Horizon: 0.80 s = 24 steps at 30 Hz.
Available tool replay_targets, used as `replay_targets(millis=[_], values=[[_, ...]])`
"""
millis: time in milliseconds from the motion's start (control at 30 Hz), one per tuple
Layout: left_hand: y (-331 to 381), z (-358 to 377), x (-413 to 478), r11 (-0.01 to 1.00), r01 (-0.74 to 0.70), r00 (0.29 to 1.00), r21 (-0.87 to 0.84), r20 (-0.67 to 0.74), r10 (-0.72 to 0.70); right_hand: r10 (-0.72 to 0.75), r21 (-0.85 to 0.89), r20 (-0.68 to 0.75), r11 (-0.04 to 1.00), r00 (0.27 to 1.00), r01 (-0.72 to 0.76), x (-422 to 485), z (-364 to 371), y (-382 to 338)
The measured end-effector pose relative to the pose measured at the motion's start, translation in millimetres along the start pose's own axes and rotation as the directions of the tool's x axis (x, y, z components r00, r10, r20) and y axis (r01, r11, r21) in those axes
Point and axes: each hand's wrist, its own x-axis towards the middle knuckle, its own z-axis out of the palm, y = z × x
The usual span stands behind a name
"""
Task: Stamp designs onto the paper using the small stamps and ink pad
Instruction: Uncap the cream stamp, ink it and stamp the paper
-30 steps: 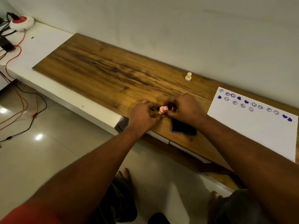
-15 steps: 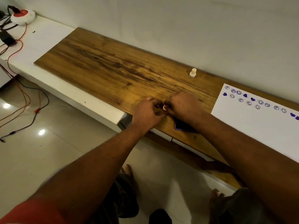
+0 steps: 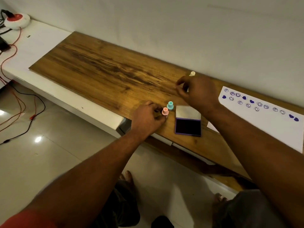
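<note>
Cream stamp (image 3: pixel 192 73) stands upright near the surface's (image 3: pixel 98 71) back edge, just past the parted right hand (image 3: pixel 198 93); left hand (image 3: pixel 147 118) pinches pink stamp (image 3: pixel 165 111).

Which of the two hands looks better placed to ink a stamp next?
Left, probably. The left hand grips the pink stamp, which stands right beside the open ink pad. The right hand hovers farther back near the cream stamp, holding nothing visible.

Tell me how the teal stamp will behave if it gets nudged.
The teal stamp looks small and plastic, so probably light and stiff. Upright on its wider base, it should slide before tipping. Tipped, its round body would likely roll.
</note>
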Motion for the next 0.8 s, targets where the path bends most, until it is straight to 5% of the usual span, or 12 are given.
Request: replay_targets(millis=[167, 500, 600, 800], values=[[-4, -5, 1, 0.999, -0.030, 0.999, -0.011, 0.018, 0.030, 0.307, -0.127, 0.028, 0.945, 0.951, -0.301, 28, 14, 49], [4, -22, 11, 0.995, 0.027, 0.995, -0.095, -0.097, -0.037, 0.293, -0.160, 0.235, 0.952, 0.927, -0.260, 49, 30, 63], [9, -25, 12, 0.989, -0.002, 0.996, -0.149, -0.092, -0.012, 0.383, -0.049, 0.246, 0.922, 0.890, -0.384, 35, 19, 58], [39, -32, 9, 0.981, -0.123, 0.986, -0.151, -0.130, 0.103, 0.419, 0.445, 0.244, 0.753, 0.875, -0.484, -28, -30, 13]])
